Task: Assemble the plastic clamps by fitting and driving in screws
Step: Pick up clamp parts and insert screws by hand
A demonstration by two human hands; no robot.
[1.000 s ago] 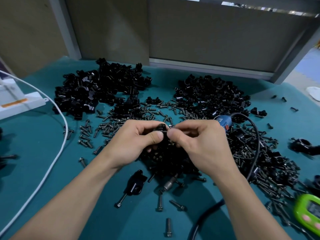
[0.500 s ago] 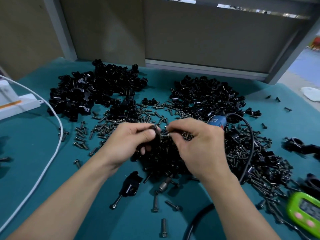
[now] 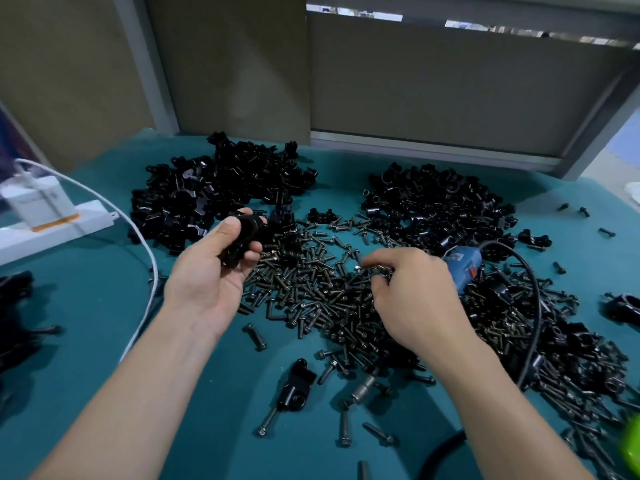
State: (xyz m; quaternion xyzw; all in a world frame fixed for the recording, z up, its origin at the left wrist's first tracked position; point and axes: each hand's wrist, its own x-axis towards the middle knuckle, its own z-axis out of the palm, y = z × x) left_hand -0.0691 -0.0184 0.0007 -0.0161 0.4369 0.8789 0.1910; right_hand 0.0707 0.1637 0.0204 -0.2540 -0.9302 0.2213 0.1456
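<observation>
My left hand (image 3: 211, 268) grips a black plastic clamp (image 3: 244, 233), lifted above the table at centre left. My right hand (image 3: 412, 292) is down in the heap of dark screws (image 3: 311, 282), with thumb and forefinger pinching at a small screw (image 3: 372, 270). Two piles of black clamp halves lie farther back, one on the left (image 3: 221, 192) and one on the right (image 3: 436, 202). A clamp with a screw sticking out (image 3: 294, 386) lies on the teal mat near my forearms. A blue electric screwdriver (image 3: 462, 263) rests just right of my right hand.
The screwdriver's black cable (image 3: 533, 306) loops across the right side over more screws and clamps. A white power strip (image 3: 52, 216) and white cord (image 3: 145, 271) sit at the left. A green timer (image 3: 628, 441) lies at the lower right edge. Loose screws are scattered on the near mat.
My hands have come apart. The left one moved left and back with the clamp; the right one dropped onto the screw heap.
</observation>
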